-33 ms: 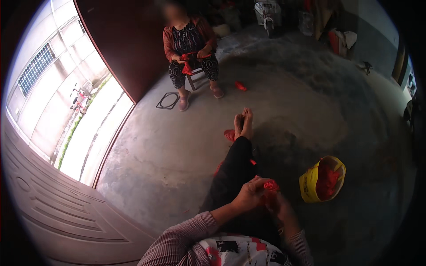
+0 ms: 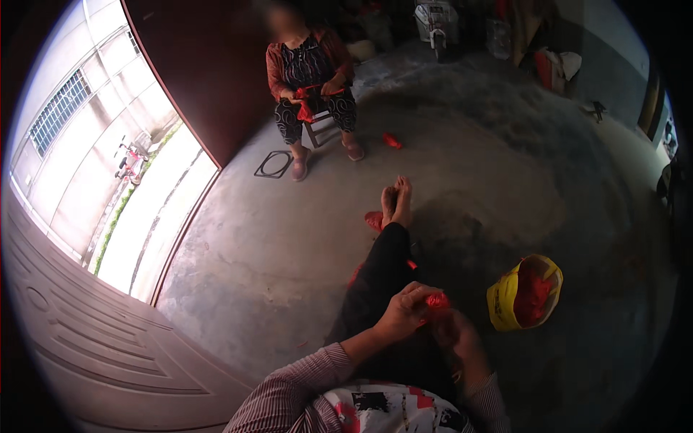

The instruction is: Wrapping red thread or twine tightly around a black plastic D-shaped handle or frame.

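Note:
Over my lap, my left hand (image 2: 404, 312) is closed, its thumb and fingers pinching a small shiny red bundle (image 2: 437, 299) that looks like folded ribbon or foil. Just right of it and a little lower, my right hand (image 2: 455, 335) is raised close to the bundle. Motion and shadow smear its fingers, so I cannot make out its grip. To the right on the floor stands a yellow bag (image 2: 504, 300), its top open, with red material (image 2: 533, 294) inside.
Across from me a person (image 2: 310, 72) sits on a stool, holding red strips. A red bundle (image 2: 392, 140) lies on the floor near that person's feet. My crossed bare feet (image 2: 397, 198) rest by red slippers (image 2: 373, 219). An open doorway is at left; a parked scooter (image 2: 435, 27) stands behind.
My hands have shifted slightly, and the red bundle has turned a little between them. The seated person and the yellow bag look the same.

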`<move>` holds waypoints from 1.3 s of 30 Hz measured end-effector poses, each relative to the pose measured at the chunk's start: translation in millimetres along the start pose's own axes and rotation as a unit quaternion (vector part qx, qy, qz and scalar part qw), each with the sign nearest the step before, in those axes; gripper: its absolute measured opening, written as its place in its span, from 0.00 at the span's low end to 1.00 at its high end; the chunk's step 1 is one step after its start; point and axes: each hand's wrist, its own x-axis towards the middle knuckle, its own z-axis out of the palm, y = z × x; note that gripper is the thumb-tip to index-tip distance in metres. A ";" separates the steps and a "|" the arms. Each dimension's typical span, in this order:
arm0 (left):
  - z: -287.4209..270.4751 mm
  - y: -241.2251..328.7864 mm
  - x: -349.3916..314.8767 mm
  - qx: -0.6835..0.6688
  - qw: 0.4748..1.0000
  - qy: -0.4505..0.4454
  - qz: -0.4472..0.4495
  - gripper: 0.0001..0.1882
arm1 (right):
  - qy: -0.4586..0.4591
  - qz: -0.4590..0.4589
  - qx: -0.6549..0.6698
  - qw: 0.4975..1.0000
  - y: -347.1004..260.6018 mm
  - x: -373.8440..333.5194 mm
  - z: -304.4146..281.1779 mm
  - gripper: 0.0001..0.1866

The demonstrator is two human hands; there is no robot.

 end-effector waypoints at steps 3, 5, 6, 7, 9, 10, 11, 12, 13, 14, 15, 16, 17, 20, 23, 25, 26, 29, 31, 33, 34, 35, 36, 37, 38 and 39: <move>-19.7 -18.8 8.4 0.252 0.960 0.022 0.120 0.19 | 0.006 0.000 0.014 1.000 0.1 20.8 -27.7 0.14; -25.7 -34.0 9.5 0.414 0.896 -0.045 0.153 0.16 | 0.016 0.028 -0.045 0.998 -2.6 31.5 -41.8 0.11; -23.5 -49.7 8.1 0.414 0.896 -0.045 0.154 0.16 | 0.016 0.028 -0.045 0.998 0.5 35.4 -36.7 0.11; -18.2 -64.2 4.8 0.482 0.862 -0.103 0.123 0.14 | 0.034 -0.024 -0.221 0.974 6.5 41.2 -26.0 0.12; -9.7 -75.2 0.0 0.537 0.817 -0.203 0.062 0.11 | 0.048 -0.083 -0.392 0.915 21.9 54.9 -16.4 0.18; -4.1 -72.5 2.4 0.537 0.817 -0.203 0.062 0.11 | 0.048 -0.083 -0.391 0.915 26.4 57.8 -16.4 0.18; 3.6 -69.3 4.9 0.481 0.849 -0.218 -0.021 0.12 | 0.048 -0.144 -0.476 0.866 30.9 61.0 -15.5 0.19; 7.4 -61.7 6.2 0.420 0.871 -0.230 -0.104 0.14 | 0.047 -0.204 -0.554 0.806 32.0 62.8 -10.4 0.19; 7.2 -50.4 8.5 0.401 0.881 -0.216 -0.129 0.15 | 0.053 -0.204 -0.567 0.796 29.7 61.9 -6.1 0.20; 8.0 -52.7 6.2 0.401 0.881 -0.216 -0.130 0.15 | 0.052 -0.203 -0.567 0.797 26.6 59.5 -4.3 0.20; 9.1 -56.9 4.2 0.384 0.896 -0.185 -0.125 0.14 | 0.048 -0.180 -0.588 0.787 22.8 57.6 -2.5 0.19; 10.2 -60.1 1.3 0.368 0.909 -0.154 -0.121 0.13 | 0.043 -0.157 -0.609 0.776 21.3 55.0 -2.0 0.18; 11.7 -62.9 -3.1 0.367 0.909 -0.153 -0.121 0.13 | 0.042 -0.157 -0.609 0.776 21.6 51.7 -2.6 0.18; 17.0 -60.5 -12.0 0.346 0.924 -0.131 -0.099 0.14 | 0.040 -0.141 -0.616 0.774 21.9 42.5 -10.5 0.16; 17.7 -51.0 -16.7 0.360 0.932 -0.049 -0.001 0.14 | 0.107 -0.185 -0.538 0.816 23.8 36.8 -30.7 0.14; 19.7 -62.4 -24.4 0.314 0.949 -0.016 -0.012 0.16 | 0.154 -0.218 -0.382 0.885 13.7 25.1 -36.2 0.15; 18.3 -69.5 -26.0 0.255 0.965 -0.009 -0.060 0.13 | 0.169 -0.163 -0.183 0.955 1.2 20.6 -30.5 0.14; 8.5 -70.0 -22.7 0.032 0.942 -0.092 -0.322 0.16 | 0.013 -0.210 0.041 0.977 -31.7 9.8 -40.2 0.14; 9.3 -61.4 -23.1 -0.025 0.948 -0.064 -0.311 0.11 | -0.082 -0.221 0.161 0.958 -53.1 -6.8 -51.8 0.14; 8.2 -68.8 -25.9 -0.003 0.955 -0.071 -0.287 0.11 | -0.115 -0.255 0.230 0.932 -65.9 -30.7 -70.5 0.14; 8.1 -64.5 -27.6 0.004 0.950 -0.087 -0.300 0.09 | -0.101 -0.281 0.222 0.928 -77.8 -41.3 -71.9 0.14; 13.4 -68.6 -28.2 -0.013 0.942 -0.113 -0.317 0.09 | -0.070 -0.273 0.218 0.934 -86.3 -50.0 -72.7 0.14; 14.4 -64.4 -35.1 -0.016 0.938 -0.125 -0.323 0.08 | -0.028 -0.288 0.193 0.938 -91.6 -59.5 -68.1 0.13; 15.7 -58.8 -39.6 -0.020 0.935 -0.129 -0.329 0.08 | 0.011 -0.303 0.167 0.938 -91.6 -66.2 -66.5 0.12; 16.0 -53.3 -42.2 -0.012 0.935 -0.126 -0.331 0.08 | 0.017 -0.301 0.168 0.939 -85.0 -67.6 -62.2 0.12; 17.5 -50.1 -48.1 -0.003 0.936 -0.121 -0.332 0.08 | 0.095 -0.247 0.135 0.955 -73.9 -66.7 -50.6 0.11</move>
